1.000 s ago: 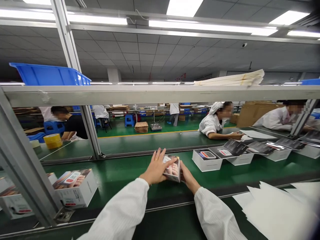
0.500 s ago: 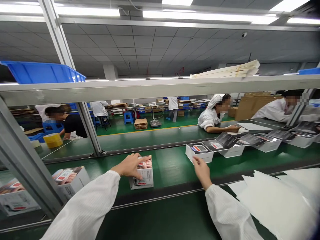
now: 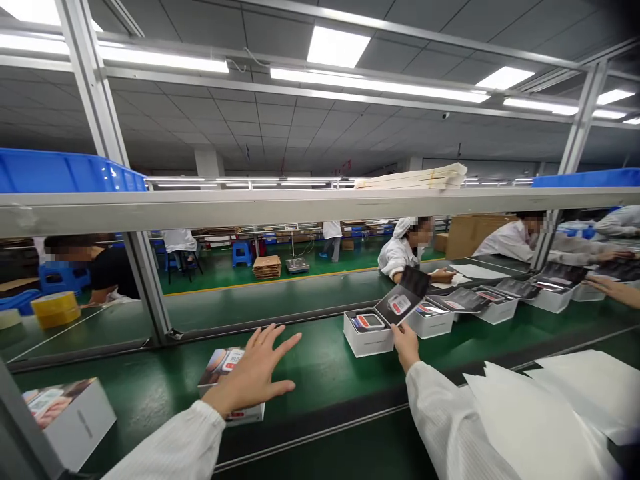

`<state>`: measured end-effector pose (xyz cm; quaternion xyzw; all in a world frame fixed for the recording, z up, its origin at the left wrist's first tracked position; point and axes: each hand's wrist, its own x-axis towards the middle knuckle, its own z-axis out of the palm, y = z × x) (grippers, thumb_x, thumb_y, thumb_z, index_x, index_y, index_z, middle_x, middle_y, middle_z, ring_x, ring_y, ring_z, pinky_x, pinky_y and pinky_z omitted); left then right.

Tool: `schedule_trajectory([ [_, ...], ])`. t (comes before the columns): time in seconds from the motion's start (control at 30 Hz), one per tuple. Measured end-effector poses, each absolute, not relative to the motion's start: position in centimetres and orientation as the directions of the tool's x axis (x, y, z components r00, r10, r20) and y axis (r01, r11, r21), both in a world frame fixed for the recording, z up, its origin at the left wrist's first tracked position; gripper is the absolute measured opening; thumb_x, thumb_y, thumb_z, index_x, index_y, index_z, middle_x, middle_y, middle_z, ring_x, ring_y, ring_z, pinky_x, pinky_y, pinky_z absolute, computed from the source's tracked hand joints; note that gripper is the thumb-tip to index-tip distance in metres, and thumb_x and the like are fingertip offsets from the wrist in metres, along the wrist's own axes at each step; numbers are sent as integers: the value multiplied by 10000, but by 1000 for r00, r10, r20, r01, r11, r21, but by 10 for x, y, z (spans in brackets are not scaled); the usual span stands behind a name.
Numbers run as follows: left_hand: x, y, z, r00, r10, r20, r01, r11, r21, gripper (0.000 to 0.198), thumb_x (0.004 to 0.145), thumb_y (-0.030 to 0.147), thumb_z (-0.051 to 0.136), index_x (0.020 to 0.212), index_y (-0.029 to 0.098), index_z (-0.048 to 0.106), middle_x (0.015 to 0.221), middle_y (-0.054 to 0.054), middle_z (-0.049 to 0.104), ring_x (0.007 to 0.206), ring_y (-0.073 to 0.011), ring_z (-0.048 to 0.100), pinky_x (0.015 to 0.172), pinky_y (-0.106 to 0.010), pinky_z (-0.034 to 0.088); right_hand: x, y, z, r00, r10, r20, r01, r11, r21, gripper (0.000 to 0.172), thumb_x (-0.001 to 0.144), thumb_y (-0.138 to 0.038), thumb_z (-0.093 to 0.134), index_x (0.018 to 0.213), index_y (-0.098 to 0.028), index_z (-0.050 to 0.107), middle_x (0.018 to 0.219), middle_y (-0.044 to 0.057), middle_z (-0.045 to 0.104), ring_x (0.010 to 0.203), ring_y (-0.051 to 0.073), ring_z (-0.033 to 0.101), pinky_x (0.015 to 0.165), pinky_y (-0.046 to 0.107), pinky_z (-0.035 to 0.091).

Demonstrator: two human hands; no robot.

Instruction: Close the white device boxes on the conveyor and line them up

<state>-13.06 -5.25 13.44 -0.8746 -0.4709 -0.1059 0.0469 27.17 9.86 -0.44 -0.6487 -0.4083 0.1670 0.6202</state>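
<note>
My left hand point(image 3: 254, 373) is open, fingers spread, over a closed printed box point(image 3: 223, 362) on the green belt point(image 3: 305, 360). The hand hides part of that box; I cannot tell if they touch. My right hand point(image 3: 406, 345) pinches the lower edge of a dark box lid point(image 3: 404, 293), which stands tilted up. This lid belongs to a white open box point(image 3: 369, 341) with a white device with a grey screen and red mark inside. Another closed box point(image 3: 75, 420) sits at the lower left.
Several open boxes point(image 3: 493, 310) line the belt to the right. White sheets point(image 3: 545, 413) lie at the lower right. A metal shelf point(image 3: 280, 208) and posts point(image 3: 147, 287) stand ahead. A co-worker point(image 3: 397, 250) sits across; another person's hand point(image 3: 617, 290) reaches in at right.
My left hand has come off the closed box's top and opened; that box now sits further left. My right hand has taken hold of a lid and raised it. The view has shifted.
</note>
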Motion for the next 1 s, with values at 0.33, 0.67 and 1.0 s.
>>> schedule_trajectory([
  [0.33, -19, 16, 83, 476, 800, 364, 808, -562, 176, 891, 783, 250, 707, 1536, 229, 234, 1604, -156, 130, 1471, -347, 149, 1151, -456, 257, 245, 55, 1, 193, 926, 325, 618, 143, -773, 505, 903, -453, 400, 1374, -343, 546, 1459, 43, 471, 1342, 264, 431, 1061, 397, 361],
  [0.67, 11, 47, 67, 242, 863, 444, 840, -415, 350, 762, 805, 48, 491, 1523, 201, 287, 1585, -127, 222, 1466, -337, 150, 1185, -529, 92, 210, 39, 17, -30, 951, 307, 931, 138, -338, 452, 1002, -446, 304, 1441, -439, 413, 1436, 48, 506, 1173, 258, 593, 897, 383, 482],
  [1.0, -40, 37, 28, 366, 901, 235, 786, -434, 440, 882, 735, 73, 498, 1551, 117, 167, 1512, -155, 378, 1361, -261, 399, 1122, -357, 330, 179, 46, 0, 36, 970, 239, 564, 178, -807, 571, 911, -523, 417, 1433, -294, 447, 1186, 52, 663, 1079, 264, 622, 914, 375, 462],
])
